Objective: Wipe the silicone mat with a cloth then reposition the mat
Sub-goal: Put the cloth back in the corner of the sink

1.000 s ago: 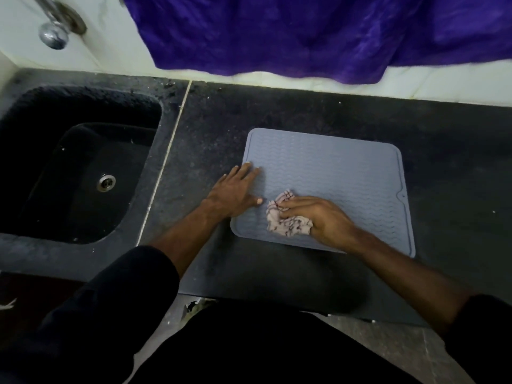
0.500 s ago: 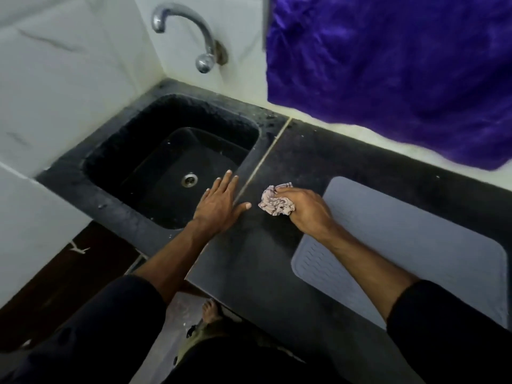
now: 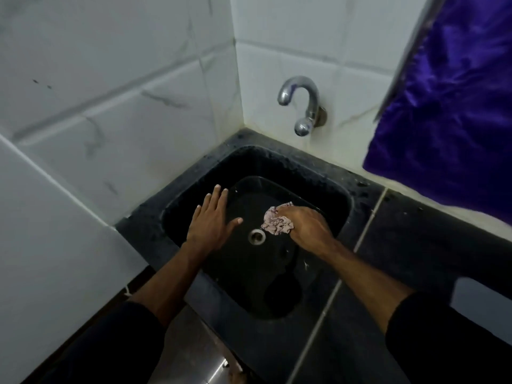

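Now we judge wiping paused: over the sink (image 3: 343, 189), right hand (image 3: 307, 227) clutches the cloth (image 3: 277, 224), left hand (image 3: 212, 218) spread empty; next, rinsing.

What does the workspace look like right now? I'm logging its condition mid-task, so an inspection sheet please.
Surface: dark stone counter with a black sink set in it.
Job's things: crumpled cloth held over the sink; a grey corner of the silicone mat shows at the right edge.
Clutter: nothing seen.
Grippers: left hand flat, fingers straight, over the basin; right hand grips the cloth.
Cables: nothing seen.
Surroundings: white tiled walls, chrome tap, purple fabric hanging at the right.
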Demonstrator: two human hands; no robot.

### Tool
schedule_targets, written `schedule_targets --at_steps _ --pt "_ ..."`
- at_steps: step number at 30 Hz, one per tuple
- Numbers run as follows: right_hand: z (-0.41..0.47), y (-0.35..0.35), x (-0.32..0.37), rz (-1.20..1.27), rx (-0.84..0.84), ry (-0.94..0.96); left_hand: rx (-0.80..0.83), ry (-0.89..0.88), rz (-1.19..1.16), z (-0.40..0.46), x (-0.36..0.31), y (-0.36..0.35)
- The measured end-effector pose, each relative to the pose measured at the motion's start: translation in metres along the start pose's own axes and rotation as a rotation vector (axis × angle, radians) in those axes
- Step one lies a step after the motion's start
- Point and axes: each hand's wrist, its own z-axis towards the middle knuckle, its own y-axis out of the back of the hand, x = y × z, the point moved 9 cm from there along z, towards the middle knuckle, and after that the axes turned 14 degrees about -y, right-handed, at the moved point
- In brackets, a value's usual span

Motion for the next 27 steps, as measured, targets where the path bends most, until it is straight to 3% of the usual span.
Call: schedule_targets --at_steps 12,17,21,27 --pt "0.17 -0.016 0.091 -0.076 -0.007 0.06 -0.081 -0.075 -0.006 0.113 0.098 0.035" --pt "0.237 -0.021 0.098 -0.131 -0.006 0.116 -0.091 -0.098 0.016 0.156 0.114 0.023" --pt "0.278 -0.015 0.1 -0.066 -0.092 0.162 -0.081 -0.119 0.031 0.184 0.122 0.005" --pt "0.338 -0.023 0.09 -0.177 -0.189 0.177 -0.063 -0.128 0.051 0.207 0.136 -0.016"
